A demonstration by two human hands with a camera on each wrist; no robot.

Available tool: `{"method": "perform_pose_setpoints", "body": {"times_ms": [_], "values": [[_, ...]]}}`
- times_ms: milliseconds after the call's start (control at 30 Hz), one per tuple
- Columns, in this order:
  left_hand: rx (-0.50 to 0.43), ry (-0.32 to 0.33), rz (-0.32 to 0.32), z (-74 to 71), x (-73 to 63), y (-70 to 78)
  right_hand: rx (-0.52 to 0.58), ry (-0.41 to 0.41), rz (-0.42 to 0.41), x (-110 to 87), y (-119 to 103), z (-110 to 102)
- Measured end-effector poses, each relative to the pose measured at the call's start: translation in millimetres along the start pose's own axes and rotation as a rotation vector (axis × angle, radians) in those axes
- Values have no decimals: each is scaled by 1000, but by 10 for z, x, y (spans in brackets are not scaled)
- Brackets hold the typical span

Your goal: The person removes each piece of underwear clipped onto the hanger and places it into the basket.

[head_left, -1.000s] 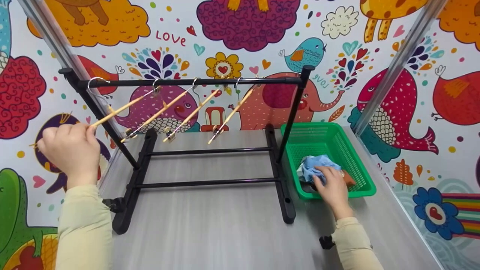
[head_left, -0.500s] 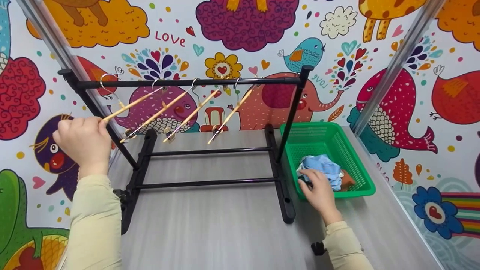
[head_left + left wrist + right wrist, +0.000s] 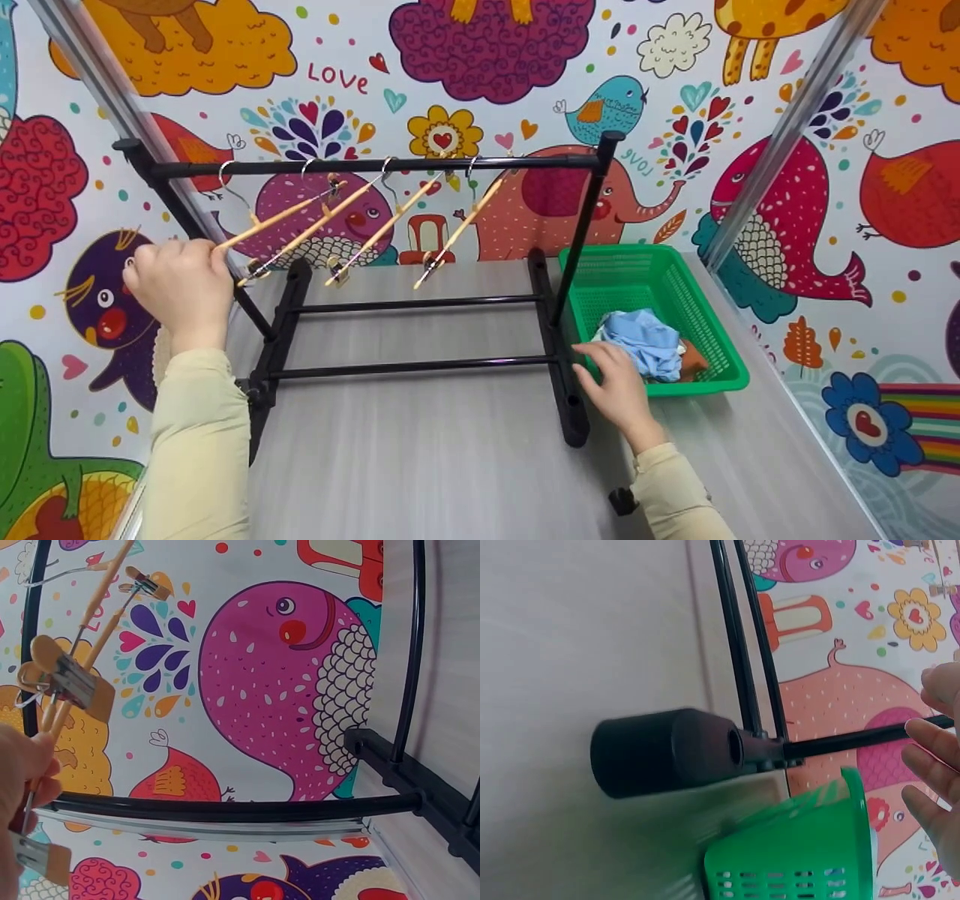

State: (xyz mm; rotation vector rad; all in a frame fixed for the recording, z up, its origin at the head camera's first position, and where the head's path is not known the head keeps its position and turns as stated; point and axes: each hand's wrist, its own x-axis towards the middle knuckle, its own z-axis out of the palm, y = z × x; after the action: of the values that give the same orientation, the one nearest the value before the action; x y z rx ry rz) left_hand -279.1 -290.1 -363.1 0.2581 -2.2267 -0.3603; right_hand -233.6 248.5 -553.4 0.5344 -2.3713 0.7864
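Observation:
My left hand [image 3: 184, 289] grips the near end of a wooden clip hanger [image 3: 274, 219], whose hook is over the top rail [image 3: 427, 163] of a black garment rack. In the left wrist view, my fingers close around the wooden bar beside a metal-and-wood clip [image 3: 71, 681]. Several more clip hangers [image 3: 386, 229] hang along the same rail, to the right. My right hand [image 3: 616, 386], holding nothing, hovers at the near left corner of a green basket [image 3: 724, 386]. Its fingers [image 3: 934, 739] are spread and loosely bent in the right wrist view. Crumpled light-blue cloth [image 3: 641, 341] lies in the basket.
A reddish-brown piece [image 3: 694, 361] shows beside the blue cloth. The rack's right foot [image 3: 568, 405] stands just left of the basket, on a grey tabletop [image 3: 420, 442]. Two lower crossbars [image 3: 420, 367] join the feet. A cartoon-printed wall [image 3: 480, 67] stands close behind.
My left hand has slid the hanger rightward along the rail toward the others. My right hand has moved out of the basket to the left and nearer me, leaving the blue cloth inside.

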Motion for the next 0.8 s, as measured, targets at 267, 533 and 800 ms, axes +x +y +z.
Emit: {"method": "perform_pose_setpoints", "body": {"times_ms": [267, 533, 800], "values": [[-57, -62, 0, -32, -53, 28, 2, -32, 4, 31, -74, 53], [-188, -36, 86, -146, -188, 105, 7, -48, -6, 68, -117, 32], [-303, -13, 187, -245, -418, 306, 36, -52, -23, 132, -184, -35]]}}
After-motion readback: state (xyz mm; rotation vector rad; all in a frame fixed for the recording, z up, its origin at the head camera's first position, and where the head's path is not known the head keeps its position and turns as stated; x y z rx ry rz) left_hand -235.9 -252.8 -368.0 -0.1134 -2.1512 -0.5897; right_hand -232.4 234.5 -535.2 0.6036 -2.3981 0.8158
